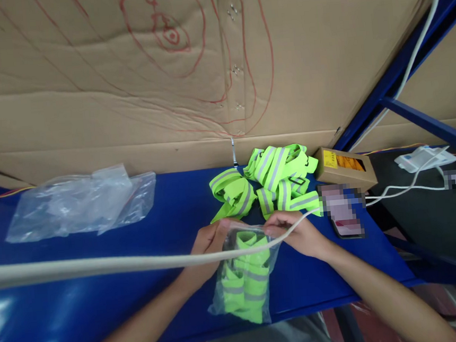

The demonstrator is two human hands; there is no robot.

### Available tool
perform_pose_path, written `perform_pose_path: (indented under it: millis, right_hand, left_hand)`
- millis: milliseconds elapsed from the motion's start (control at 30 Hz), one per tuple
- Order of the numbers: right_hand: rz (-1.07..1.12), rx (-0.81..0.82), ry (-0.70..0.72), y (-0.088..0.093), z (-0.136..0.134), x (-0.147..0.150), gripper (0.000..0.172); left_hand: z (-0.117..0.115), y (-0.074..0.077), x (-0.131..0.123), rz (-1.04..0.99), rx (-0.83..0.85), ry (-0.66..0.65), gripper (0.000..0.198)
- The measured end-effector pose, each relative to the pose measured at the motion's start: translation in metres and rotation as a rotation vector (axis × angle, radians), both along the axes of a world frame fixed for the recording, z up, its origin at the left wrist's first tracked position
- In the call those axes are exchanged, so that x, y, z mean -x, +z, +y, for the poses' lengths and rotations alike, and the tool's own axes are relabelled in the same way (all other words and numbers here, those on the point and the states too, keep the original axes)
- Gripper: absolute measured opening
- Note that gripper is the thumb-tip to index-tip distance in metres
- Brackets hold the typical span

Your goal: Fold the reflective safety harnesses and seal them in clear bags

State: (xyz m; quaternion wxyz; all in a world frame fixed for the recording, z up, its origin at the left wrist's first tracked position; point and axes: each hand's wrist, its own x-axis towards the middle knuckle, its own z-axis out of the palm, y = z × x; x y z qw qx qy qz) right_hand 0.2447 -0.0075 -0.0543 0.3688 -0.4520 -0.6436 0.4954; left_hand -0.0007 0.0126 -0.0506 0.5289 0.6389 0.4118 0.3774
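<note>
The clear plastic bag (pixel 216 306) sits between the two hands at the near edge of the blue table (pixel 104 304), its see-through film creased and glossy around lime-yellow straps (pixel 257 284) with grey stripes, which are folded into loops and packed side by side. The left hand (pixel 208 242) grips the bag's far left corner and the right hand (pixel 291 233) pinches its far right corner, fingers narrow on the film. A white cable (pixel 140 263) crosses the view in front of the bag.
</note>
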Motion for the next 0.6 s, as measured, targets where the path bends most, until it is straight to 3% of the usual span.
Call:
perform_pose_path:
  millis: [167,467,600]
  right_hand:
    - [0.015,0.05,0.031,0.001,0.005,-0.004,0.037]
    - [0.022,-0.026,-0.009,0.011,-0.003,-0.001,0.033]
    - [0.012,-0.008,-0.046,0.011,-0.002,-0.003,0.047]
  left_hand:
    - [0.002,0.001,0.0,-0.013,0.038,0.055,0.059]
    - [0.014,0.005,0.006,-0.095,0.23,-0.064,0.065]
    - [0.02,0.01,0.015,0.005,0.169,-0.258,0.05]
